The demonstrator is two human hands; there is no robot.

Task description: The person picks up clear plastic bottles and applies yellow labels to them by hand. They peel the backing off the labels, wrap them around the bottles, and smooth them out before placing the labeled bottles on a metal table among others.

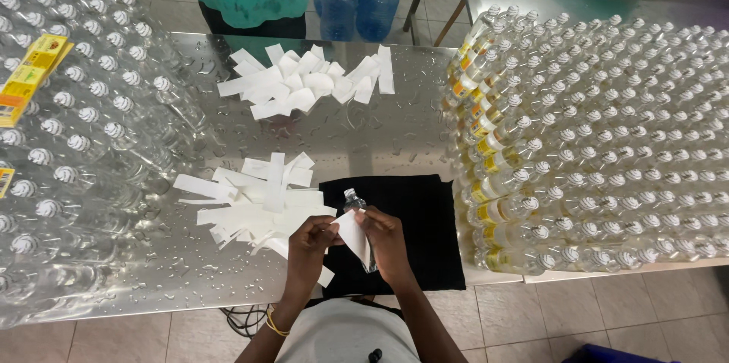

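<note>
Over black cloth, both hands grasping white label and small bottle, label piles beside.

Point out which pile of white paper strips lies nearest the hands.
The near pile of white strips, fanned beside the black cloth and touching the left hand. The far pile lies across the table.

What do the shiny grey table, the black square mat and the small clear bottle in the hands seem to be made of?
Shiny grey table: likely stainless steel; brushed, reflective, beaded with water drops.
Black square mat: probably cloth; matte, no shine, soft edges.
Small clear bottle: seemingly clear plastic, possibly glass; see-through.
</note>
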